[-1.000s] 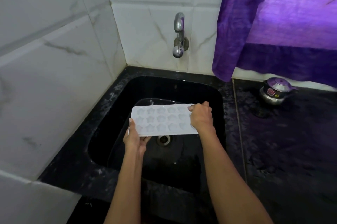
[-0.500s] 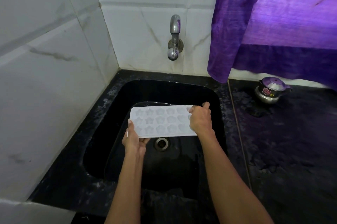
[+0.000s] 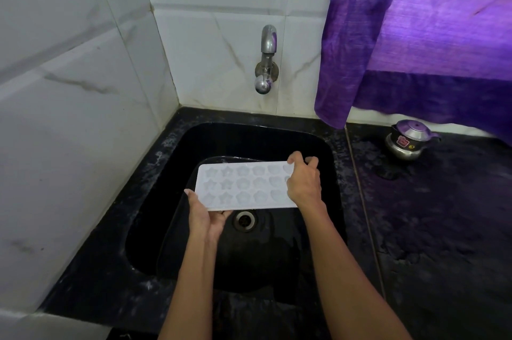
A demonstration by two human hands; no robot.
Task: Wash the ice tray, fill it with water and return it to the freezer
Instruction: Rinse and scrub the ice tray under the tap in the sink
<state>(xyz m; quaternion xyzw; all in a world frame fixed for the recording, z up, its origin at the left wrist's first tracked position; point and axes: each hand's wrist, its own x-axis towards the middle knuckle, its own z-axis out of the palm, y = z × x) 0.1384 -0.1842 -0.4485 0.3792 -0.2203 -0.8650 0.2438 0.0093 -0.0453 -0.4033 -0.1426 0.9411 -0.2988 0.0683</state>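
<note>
Grip: left hand point(image 3: 206, 217) holds the near-left corner of the ice tray point(image 3: 243, 186) from beneath; right hand point(image 3: 303, 181) curls over its right end.
Tray: one, white, three rows of star and flower moulds, held level above the sink point(image 3: 329, 151), over the drain point(image 3: 244, 220).
Surface: black surface point(image 3: 429, 229), one small steel pot point(image 3: 410, 138) far right.
Wall: one tap point(image 3: 266, 59), no water running; purple curtain point(image 3: 415, 29).

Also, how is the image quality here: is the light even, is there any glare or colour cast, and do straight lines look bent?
Head view: sharp, no motion blur. Purple light through the curtain tints the ice tray and kettle. Glare spots sit on the tap and the wet floor of the black sink, otherwise very dark. Wide-angle distortion bows the tile joints on the left wall. Both the left hand and right hand are clearly lit.
</note>
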